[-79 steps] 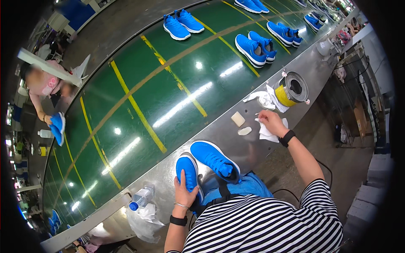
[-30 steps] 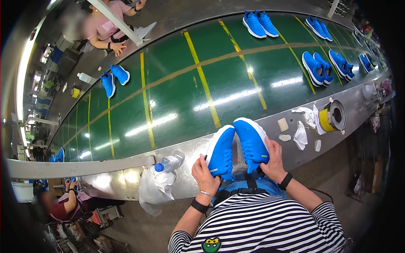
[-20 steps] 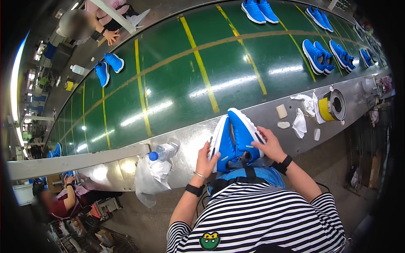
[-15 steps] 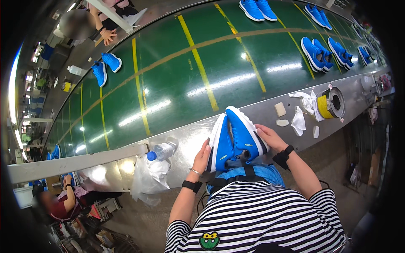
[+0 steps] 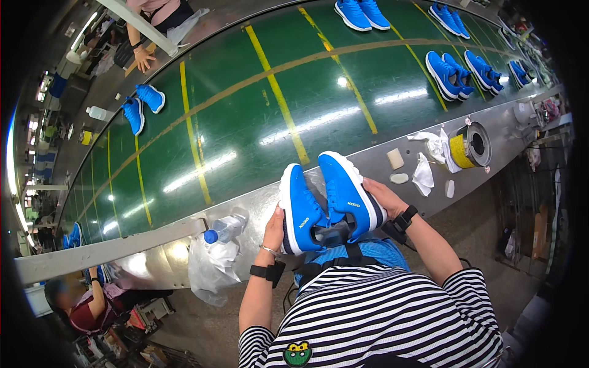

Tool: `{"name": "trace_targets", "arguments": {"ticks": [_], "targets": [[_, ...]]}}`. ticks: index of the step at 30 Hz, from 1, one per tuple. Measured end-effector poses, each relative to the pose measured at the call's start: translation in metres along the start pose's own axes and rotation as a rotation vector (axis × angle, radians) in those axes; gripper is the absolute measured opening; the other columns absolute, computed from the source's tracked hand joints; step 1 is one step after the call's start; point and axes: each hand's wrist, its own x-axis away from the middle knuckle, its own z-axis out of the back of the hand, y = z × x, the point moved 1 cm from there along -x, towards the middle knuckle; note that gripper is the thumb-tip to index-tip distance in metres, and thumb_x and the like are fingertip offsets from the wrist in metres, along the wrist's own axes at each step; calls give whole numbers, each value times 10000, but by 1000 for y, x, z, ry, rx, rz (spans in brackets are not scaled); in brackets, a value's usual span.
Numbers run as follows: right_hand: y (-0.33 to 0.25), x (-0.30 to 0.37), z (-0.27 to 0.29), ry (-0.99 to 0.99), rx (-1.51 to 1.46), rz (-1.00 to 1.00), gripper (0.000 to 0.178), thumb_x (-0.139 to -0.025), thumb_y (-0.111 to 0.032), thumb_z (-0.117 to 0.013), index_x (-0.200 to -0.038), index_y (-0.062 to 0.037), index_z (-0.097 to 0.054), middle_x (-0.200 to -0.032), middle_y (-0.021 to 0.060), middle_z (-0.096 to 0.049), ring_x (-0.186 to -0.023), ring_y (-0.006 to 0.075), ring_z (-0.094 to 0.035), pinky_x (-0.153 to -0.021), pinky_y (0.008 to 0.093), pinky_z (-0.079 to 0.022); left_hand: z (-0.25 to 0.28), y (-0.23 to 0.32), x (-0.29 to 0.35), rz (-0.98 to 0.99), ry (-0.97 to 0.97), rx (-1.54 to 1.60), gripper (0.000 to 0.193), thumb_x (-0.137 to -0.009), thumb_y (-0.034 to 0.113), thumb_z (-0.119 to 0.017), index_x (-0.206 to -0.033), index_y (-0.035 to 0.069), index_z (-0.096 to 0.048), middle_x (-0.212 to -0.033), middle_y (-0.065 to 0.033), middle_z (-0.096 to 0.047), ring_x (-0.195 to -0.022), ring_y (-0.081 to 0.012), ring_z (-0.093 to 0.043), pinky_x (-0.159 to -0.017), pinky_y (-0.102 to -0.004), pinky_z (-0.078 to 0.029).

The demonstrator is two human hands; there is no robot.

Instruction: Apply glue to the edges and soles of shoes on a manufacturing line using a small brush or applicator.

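A pair of blue sneakers with white soles is held over the metal ledge, toes pointing away from me. My left hand [image 5: 274, 230] grips the left sneaker [image 5: 302, 211] along its outer side, near the heel. Around the outer side of the right sneaker [image 5: 342, 190] my right hand [image 5: 383, 197] is closed, its fingers partly hidden behind the sole. The two shoes touch or nearly touch toward the heels, and their toes stand apart. Both shoe openings face me.
A green conveyor belt [image 5: 236, 126] with yellow lines carries more blue sneakers [image 5: 448, 76]. On the metal ledge [image 5: 261, 211] are a capped bottle [image 5: 226, 228], a plastic bag [image 5: 211, 267], an eraser-like block [image 5: 395, 159], white cloth [image 5: 423, 175] and a round tin [image 5: 469, 147]. Other people work at the left.
The sneakers' toes have spread apart, and the left shoe has turned its toe leftward. Both hands keep their hold. The whole view has shifted slightly.
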Motion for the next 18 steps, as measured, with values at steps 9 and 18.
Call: {"name": "trace_targets", "arguments": {"ticks": [9,18], "targets": [[-9,1,-9,12,-75,-41,481,-874,-390,-421,-1125,18,-456,-1004,95,-565,-835,124,-568,-725,245,-471,-2,20,4,104,53,-7,563,-884,437,-342,-1189,-31,-409,-1133,-128,-505,-993,-172,-496,-864,-272,-373],[-12,2,-15,-40,-91,-40,525,-864,-420,-417,-1140,26,-433,-1005,108,-565,-836,133,-576,-719,250,-477,9,23,2,156,-11,190,555,-892,422,-333,-1184,-42,-417,-1125,-129,-512,-989,-168,-496,-860,-265,-376]]}}
